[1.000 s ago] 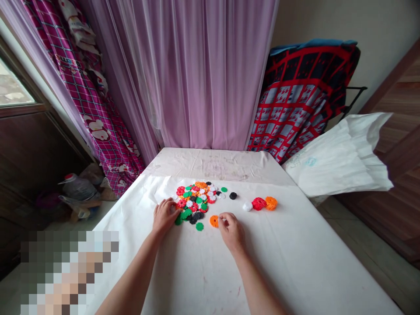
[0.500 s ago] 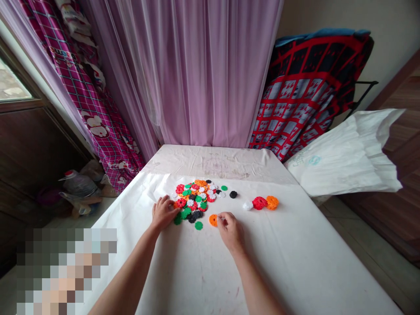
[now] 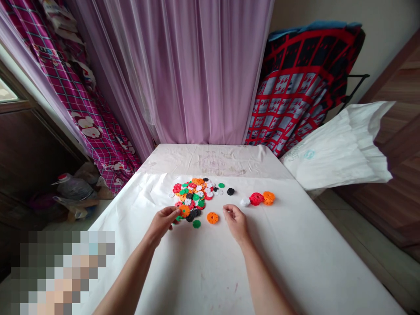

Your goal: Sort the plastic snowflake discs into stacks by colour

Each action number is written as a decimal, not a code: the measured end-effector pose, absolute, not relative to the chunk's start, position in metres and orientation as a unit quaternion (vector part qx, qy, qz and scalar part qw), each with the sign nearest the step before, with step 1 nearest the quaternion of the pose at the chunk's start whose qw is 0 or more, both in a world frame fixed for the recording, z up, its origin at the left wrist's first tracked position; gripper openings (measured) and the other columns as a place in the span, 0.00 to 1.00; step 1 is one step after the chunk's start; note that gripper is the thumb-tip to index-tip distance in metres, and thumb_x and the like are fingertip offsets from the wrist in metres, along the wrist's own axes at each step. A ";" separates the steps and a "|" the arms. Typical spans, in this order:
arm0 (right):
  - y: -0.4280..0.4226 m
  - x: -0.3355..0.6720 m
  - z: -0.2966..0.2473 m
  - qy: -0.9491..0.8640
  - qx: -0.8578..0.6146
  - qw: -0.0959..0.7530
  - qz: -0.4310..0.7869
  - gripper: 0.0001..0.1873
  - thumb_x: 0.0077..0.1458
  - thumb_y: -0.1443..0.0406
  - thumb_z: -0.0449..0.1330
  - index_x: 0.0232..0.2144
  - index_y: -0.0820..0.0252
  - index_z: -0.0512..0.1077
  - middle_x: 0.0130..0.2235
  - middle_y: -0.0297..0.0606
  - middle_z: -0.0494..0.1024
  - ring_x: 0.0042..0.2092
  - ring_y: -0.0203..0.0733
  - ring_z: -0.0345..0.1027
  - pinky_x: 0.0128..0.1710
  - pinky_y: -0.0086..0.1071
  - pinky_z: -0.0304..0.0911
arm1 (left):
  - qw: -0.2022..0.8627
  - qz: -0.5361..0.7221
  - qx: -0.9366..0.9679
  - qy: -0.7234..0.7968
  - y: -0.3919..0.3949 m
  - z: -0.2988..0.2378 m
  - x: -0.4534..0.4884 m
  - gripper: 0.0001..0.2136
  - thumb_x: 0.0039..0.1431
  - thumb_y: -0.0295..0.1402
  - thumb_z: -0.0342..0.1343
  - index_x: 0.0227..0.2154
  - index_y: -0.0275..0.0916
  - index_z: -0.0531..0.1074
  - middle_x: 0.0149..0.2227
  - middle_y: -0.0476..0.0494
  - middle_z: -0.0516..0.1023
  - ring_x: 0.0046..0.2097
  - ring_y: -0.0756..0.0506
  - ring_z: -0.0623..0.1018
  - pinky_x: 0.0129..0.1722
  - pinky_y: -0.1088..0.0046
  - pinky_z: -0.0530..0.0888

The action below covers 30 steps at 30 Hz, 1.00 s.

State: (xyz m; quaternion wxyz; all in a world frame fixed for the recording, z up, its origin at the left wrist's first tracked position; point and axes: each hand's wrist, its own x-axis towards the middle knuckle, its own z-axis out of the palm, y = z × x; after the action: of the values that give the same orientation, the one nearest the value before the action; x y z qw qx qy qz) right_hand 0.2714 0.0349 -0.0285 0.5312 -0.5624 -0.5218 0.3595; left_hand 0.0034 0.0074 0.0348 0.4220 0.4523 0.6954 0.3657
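My left hand [image 3: 164,222] pinches an orange notched disc [image 3: 184,211] between thumb and fingers, at the near left side of a pile of flower-shaped discs [image 3: 196,197]. The pile mixes red, green, white, black and orange pieces. Another orange disc [image 3: 212,218] lies flat on the table, just left of my right hand [image 3: 236,223]. That hand is loosely curled over the table with its fingertips apart and nothing visible in it. A single green disc [image 3: 197,224] lies in front of the pile.
To the right on the white-covered table [image 3: 197,271] sit a white cluster [image 3: 244,202], a red cluster [image 3: 256,199] and an orange cluster [image 3: 269,198] of discs. A black piece [image 3: 230,191] lies nearer the pile. A white bag [image 3: 337,148] stands beyond the right edge.
My left hand has lifted an orange disc from the pile's edge and moved slightly right. My right hand has let go of the other orange disc and drawn off to the right.
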 end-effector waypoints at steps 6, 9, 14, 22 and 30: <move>0.036 0.282 -0.019 -0.456 -0.525 0.554 0.459 0.20 0.44 0.50 0.64 0.32 0.59 0.75 0.27 0.34 0.76 0.25 0.35 0.65 0.25 0.28 0.62 | 0.477 0.366 0.449 0.661 0.004 0.020 0.074 0.22 0.40 0.55 0.63 0.26 0.38 0.74 0.23 0.48 0.76 0.22 0.52 0.71 0.20 0.78 0.63; 0.035 0.280 -0.018 -0.452 -0.521 0.557 0.464 0.20 0.43 0.50 0.64 0.31 0.59 0.74 0.27 0.35 0.76 0.25 0.34 0.64 0.23 0.27 0.59 | 0.469 0.371 0.446 0.666 0.008 0.017 0.087 0.21 0.44 0.53 0.62 0.26 0.38 0.74 0.24 0.47 0.77 0.22 0.52 0.72 0.20 0.78 0.64; 0.036 0.277 -0.021 -0.473 -0.524 0.554 0.441 0.19 0.46 0.49 0.62 0.31 0.59 0.74 0.24 0.33 0.74 0.25 0.35 0.65 0.25 0.28 0.62 | 0.451 0.361 0.450 0.681 0.010 0.014 0.094 0.16 0.49 0.48 0.60 0.30 0.39 0.76 0.27 0.46 0.80 0.22 0.51 0.73 0.20 0.77 0.65; 0.031 0.276 -0.023 -0.575 -0.555 0.482 0.360 0.17 0.49 0.54 0.59 0.37 0.59 0.75 0.33 0.40 0.79 0.33 0.41 0.71 0.32 0.32 0.67 | 0.432 0.338 0.463 0.697 -0.002 0.018 0.075 0.13 0.50 0.45 0.58 0.30 0.41 0.78 0.31 0.47 0.82 0.21 0.51 0.73 0.24 0.73 0.70; 0.016 0.260 -0.015 -0.743 -0.532 0.373 0.160 0.23 0.48 0.65 0.63 0.50 0.58 0.72 0.50 0.43 0.79 0.50 0.47 0.71 0.54 0.39 0.65 | 0.439 0.404 0.475 0.647 -0.034 0.016 0.051 0.25 0.45 0.56 0.58 0.36 0.39 0.77 0.33 0.42 0.83 0.24 0.49 0.75 0.20 0.74 0.69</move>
State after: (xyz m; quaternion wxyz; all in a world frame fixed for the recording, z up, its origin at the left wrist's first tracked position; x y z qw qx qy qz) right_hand 0.2598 0.0164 -0.0150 0.3726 -0.5320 -0.7433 0.1604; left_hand 0.0511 -0.0343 0.0161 0.4387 0.4749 0.6469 0.4044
